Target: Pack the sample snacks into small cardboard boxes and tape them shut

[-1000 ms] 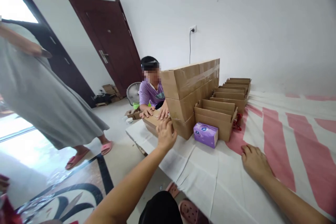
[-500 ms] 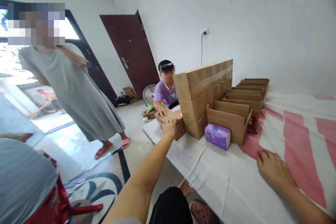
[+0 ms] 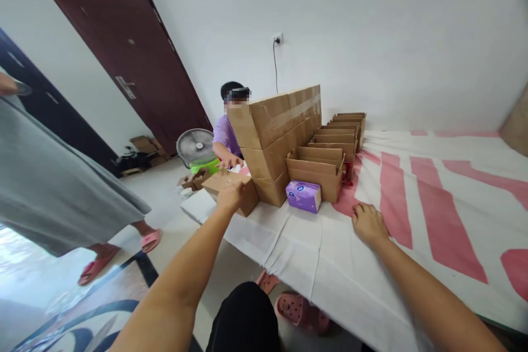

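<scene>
My left hand [image 3: 231, 197] is at the near corner of a closed cardboard box [image 3: 248, 202], its fingers bent over the top edge. Another person's hand [image 3: 231, 163] is over the far side of that box. On the white and pink cloth, my right hand [image 3: 370, 223] lies palm down with its fingers loosely spread, holding nothing. Between my hands sits a purple tissue pack [image 3: 303, 196]. Behind it stands an open cardboard box [image 3: 315, 172], its flaps raised.
A wall of taped boxes [image 3: 272, 146] rises beside the closed box. Several open boxes [image 3: 348, 121] stand in a row behind. A person in purple [image 3: 223, 132] sits across the table; another in a grey dress [image 3: 61, 176] stands left. A fan [image 3: 198, 147] is on the floor.
The view has swung right, so the table and boxes appear further left. My left hand remains on the closed box and my right on the cloth. The other person's hand has lifted slightly.
</scene>
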{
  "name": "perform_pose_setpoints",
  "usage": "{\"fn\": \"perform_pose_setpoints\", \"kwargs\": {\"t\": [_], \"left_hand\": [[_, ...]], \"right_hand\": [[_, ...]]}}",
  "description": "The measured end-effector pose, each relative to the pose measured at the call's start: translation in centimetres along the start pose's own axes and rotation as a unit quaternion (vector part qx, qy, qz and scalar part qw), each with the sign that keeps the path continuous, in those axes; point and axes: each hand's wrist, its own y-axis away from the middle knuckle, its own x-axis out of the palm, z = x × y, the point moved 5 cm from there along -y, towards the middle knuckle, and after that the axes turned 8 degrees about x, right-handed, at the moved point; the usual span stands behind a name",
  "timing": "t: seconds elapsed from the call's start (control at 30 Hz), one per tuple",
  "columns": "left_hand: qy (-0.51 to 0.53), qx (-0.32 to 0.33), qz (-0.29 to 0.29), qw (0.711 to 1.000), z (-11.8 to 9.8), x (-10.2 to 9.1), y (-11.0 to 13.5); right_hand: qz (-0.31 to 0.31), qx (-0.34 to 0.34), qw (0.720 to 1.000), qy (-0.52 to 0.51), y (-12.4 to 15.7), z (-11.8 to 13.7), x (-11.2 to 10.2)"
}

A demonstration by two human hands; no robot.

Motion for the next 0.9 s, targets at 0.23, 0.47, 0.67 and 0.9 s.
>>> {"fn": "perform_pose_setpoints", "kwargs": {"t": [0.23,0.47,0.67,0.9], "left_hand": [[-0.006,-0.012,0.005,1.000,0.5,-0.2,1.3],[0.004,0.016,0.024,1.000,1.8,-0.2,0.8],[0.021,0.040,0.061,0.997,4.9,-1.4,0.5],[0.019,-0.071,0.055,0.996,4.5,-1.3,-0.2]], "right_hand": [[0.005,0.003,1.000,-0.007,0.1,0.0,-0.2],[0.006,0.004,1.000,-0.008,0.2,0.1,-0.4],[0.009,0.006,1.000,-0.007,0.0,0.0,-0.2],[0.011,0.007,1.000,-0.012,0.0,0.1,-0.2]]}}
